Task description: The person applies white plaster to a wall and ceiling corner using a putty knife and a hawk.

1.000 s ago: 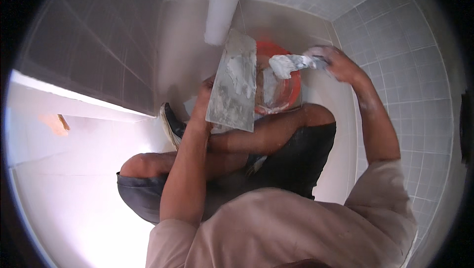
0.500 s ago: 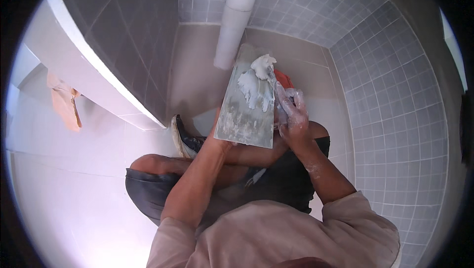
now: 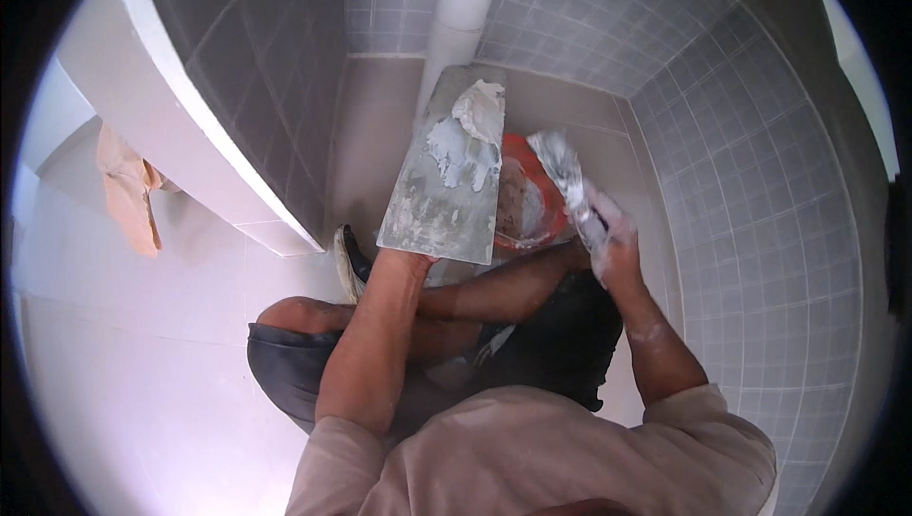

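My left hand (image 3: 414,261) is mostly hidden beneath a long, flat plastering trowel (image 3: 439,217), holding it from below with the plate facing up. White filler paste (image 3: 468,141) lies heaped and smeared on the plate's far half. To the right, my right hand (image 3: 610,229) is closed round a putty knife (image 3: 559,162). White paste coats that blade and my fingers. The knife is apart from the trowel, over the right rim of an orange-red bucket (image 3: 549,195). Pale residue shows inside the bucket, partly covered by the trowel.
A white pipe (image 3: 458,29) stands behind the trowel. Grey tiled wall (image 3: 750,221) rises on the right and at the back; a dark tiled partition (image 3: 252,69) stands on the left. Beyond it, a crumpled tan paper piece (image 3: 128,188) lies on the floor. My crossed legs are close below.
The putty knife has come off the trowel and moved right with my right hand. The trowel has shifted a little left and away from me, exposing more of the bucket.
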{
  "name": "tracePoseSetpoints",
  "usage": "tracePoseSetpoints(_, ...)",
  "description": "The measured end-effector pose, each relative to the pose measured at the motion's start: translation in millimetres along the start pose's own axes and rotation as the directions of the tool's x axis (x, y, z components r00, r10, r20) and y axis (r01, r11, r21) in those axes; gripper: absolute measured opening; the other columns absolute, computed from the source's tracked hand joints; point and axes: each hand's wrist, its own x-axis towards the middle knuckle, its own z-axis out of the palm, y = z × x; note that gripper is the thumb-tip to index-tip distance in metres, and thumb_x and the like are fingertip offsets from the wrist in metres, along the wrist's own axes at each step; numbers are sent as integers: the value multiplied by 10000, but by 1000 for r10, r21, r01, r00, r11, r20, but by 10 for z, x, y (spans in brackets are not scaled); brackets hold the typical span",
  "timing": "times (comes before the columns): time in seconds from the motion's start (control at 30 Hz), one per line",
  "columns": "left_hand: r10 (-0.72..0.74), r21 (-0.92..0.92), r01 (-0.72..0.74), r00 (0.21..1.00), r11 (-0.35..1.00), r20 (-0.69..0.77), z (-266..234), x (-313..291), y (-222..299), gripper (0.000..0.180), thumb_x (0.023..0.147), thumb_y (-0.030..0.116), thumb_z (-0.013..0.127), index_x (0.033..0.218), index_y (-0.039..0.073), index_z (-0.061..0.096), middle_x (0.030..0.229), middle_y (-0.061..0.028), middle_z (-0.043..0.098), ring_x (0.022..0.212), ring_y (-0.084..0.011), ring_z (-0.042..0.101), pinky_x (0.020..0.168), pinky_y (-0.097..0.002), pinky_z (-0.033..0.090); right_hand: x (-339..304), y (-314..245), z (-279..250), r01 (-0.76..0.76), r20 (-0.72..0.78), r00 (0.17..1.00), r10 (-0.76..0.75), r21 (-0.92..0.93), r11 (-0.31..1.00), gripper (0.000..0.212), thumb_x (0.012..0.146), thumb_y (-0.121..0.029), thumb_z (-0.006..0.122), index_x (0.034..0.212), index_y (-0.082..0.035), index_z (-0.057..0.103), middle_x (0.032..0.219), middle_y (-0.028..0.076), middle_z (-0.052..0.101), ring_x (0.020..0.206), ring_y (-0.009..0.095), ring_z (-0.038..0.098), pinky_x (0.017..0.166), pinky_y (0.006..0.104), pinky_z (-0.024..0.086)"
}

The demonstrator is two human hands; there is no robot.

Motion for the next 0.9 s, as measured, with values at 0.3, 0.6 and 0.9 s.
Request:
tracePoseSetpoints(0.3, -9, 86, 10, 1000, 996, -17, 35, -103, -30, 367, 992, 239, 494, 1286, 24, 540, 1172, -143, 644, 955, -248, 685, 807, -376, 594, 75, -87, 132, -686, 497, 723, 480, 600, 412, 281, 973, -111, 559, 1241, -26, 575, 897, 52, 616, 675, 122, 586, 570, 248, 477)
tracePoseSetpoints(0.6, 36, 192, -20, 996, 981, -77, 15, -21, 52, 333, 976, 204, 521, 1245, 14, 572, 1127, -142, 663, 917, -241, 693, 782, -362, 596, 439, -591, -531, -190, 286, 936, 204, -75, 979, 460, 918, -77, 622, 1370, -84, 542, 1105, 204, 663, 972, 339, 662, 840, 409, 534)
tracePoseSetpoints(0.9, 130, 452, -89, 990, 888, -59, 167, -85, -43, 180, 906, 50, 587, 1052, -4, 678, 934, -81, 711, 794, -175, 695, 715, -306, 573, 683, -846, -531, 232, 449, 890, 82, -600, 766, 562, 788, -10, 684, 1321, -153, 581, 1068, 176, 643, 915, 360, 651, 814, 461, 525)
